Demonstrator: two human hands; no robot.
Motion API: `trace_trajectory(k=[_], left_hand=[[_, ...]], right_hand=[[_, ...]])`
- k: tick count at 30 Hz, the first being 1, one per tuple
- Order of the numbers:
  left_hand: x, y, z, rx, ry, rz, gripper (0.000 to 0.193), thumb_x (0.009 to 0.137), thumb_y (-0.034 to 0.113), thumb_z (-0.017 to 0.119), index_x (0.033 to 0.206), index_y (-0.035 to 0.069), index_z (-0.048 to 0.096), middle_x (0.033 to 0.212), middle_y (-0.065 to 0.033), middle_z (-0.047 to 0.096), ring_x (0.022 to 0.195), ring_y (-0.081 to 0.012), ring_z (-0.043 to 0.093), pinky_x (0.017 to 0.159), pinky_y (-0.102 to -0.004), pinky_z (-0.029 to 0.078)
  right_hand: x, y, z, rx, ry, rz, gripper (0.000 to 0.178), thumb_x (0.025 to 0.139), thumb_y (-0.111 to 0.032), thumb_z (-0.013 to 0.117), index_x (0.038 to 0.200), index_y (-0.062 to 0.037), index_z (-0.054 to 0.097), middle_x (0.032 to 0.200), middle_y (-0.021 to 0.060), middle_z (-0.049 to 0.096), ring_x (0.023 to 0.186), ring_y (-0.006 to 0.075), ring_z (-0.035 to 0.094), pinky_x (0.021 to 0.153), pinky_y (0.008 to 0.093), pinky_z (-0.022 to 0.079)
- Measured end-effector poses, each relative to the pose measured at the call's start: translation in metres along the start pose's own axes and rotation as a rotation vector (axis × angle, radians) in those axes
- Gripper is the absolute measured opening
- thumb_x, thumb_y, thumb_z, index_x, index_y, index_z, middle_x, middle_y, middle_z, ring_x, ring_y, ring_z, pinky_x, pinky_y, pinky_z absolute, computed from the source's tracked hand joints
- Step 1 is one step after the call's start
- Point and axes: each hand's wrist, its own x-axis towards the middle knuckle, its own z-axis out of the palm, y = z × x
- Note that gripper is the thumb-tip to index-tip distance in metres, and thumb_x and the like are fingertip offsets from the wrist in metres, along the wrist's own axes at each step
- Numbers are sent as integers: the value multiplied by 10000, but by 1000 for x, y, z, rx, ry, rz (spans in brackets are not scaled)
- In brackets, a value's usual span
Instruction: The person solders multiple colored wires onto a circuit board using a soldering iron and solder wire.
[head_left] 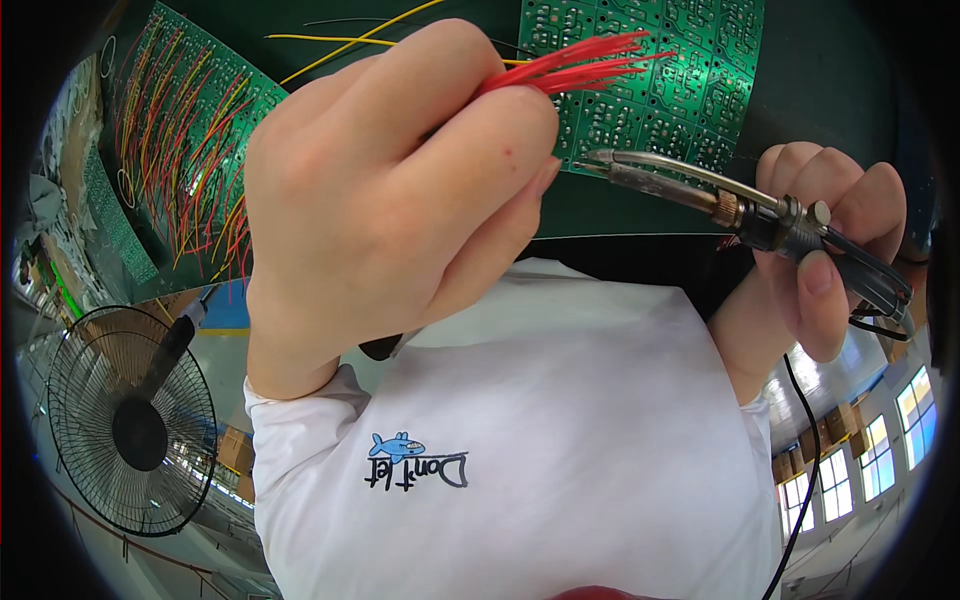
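My left hand (390,190) is closed around a bundle of red wires (590,62), whose cut ends fan out to the right past the fingers. Those ends hang over a green circuit board panel (655,100) covered in solder points. In my right hand (830,200) is a soldering iron (770,222) with a thin metal tube running along it. Its tip points left, close to the panel's near edge; whether it touches cannot be made out. Yellow wires (345,42) lie behind my left hand, partly hidden by it.
At the left lies another green board (190,130) with many red and yellow wires standing from it. A narrow green board (115,215) is beside it. A black fan (135,430) stands lower left. A black cable (812,440) hangs below the iron.
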Motion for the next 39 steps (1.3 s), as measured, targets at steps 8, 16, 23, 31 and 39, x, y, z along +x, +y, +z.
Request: trace_trajectory(k=[8,16,23,31,39], left_hand=[[2,-8,8,19,9,41,122,740,23,716,775,36,600,717,-66,491,546,-195,450,473,-307,350],[5,-12,12,-65,138,127,131,722,17,724,781,30,607,720,-65,487,543,-196,450,466,-306,347],[1,-20,11,-55,91,168,150,696,27,738,775,29,611,722,-73,497,548,-205,466,467,-309,355],[-1,-24,12,-44,76,166,153,700,25,741,772,32,606,724,-74,500,551,-210,472,467,-312,356],[0,-22,5,-52,35,141,139,740,32,737,794,35,609,727,-69,508,554,-217,478,473,-323,363]], right_hand=[[2,1,4,-25,20,-2,294,795,-139,689,893,-105,414,719,61,500,569,113,392,536,276,312],[3,-1,5,-47,23,19,296,815,-141,696,892,-105,413,721,62,500,579,113,386,542,275,305],[2,-2,4,-49,29,37,296,797,-138,691,879,-108,408,709,61,487,574,111,370,542,277,293],[2,-1,1,-26,31,37,317,797,-152,696,869,-111,390,711,64,486,576,115,375,544,277,294],[3,0,-6,61,-6,18,280,811,-157,651,868,-111,380,730,65,492,577,124,394,550,292,307]])
